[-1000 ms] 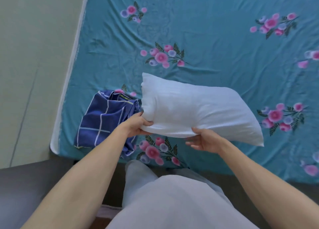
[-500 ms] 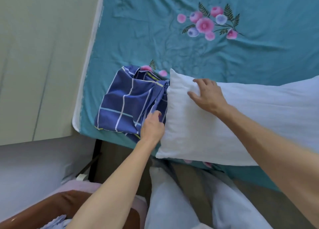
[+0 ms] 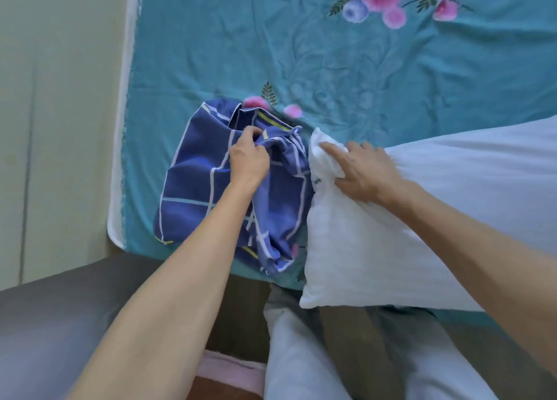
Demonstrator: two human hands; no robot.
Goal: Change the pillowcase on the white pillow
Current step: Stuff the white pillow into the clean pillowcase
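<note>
The white pillow (image 3: 422, 225) lies bare on the bed's near edge, stretching off to the right. My right hand (image 3: 363, 170) grips its upper left corner, bunching the white fabric. Just left of the pillow sits a crumpled blue pillowcase (image 3: 193, 185) with white and yellow check lines. My left hand (image 3: 248, 155) pinches a fold at the pillowcase's upper edge, where the cloth gapes a little. The pillowcase's right side touches the pillow's left end.
A teal bedsheet (image 3: 301, 53) with pink and blue flower prints covers the bed. The bed's white left edge (image 3: 120, 128) borders a pale floor (image 3: 54, 98). My legs in light trousers (image 3: 304, 354) stand against the near bed edge.
My left hand rose from the pillowcase's lower right edge to its upper fold and took hold. My right hand slid to the pillow's corner and gripped it. The camera leaned closer.
</note>
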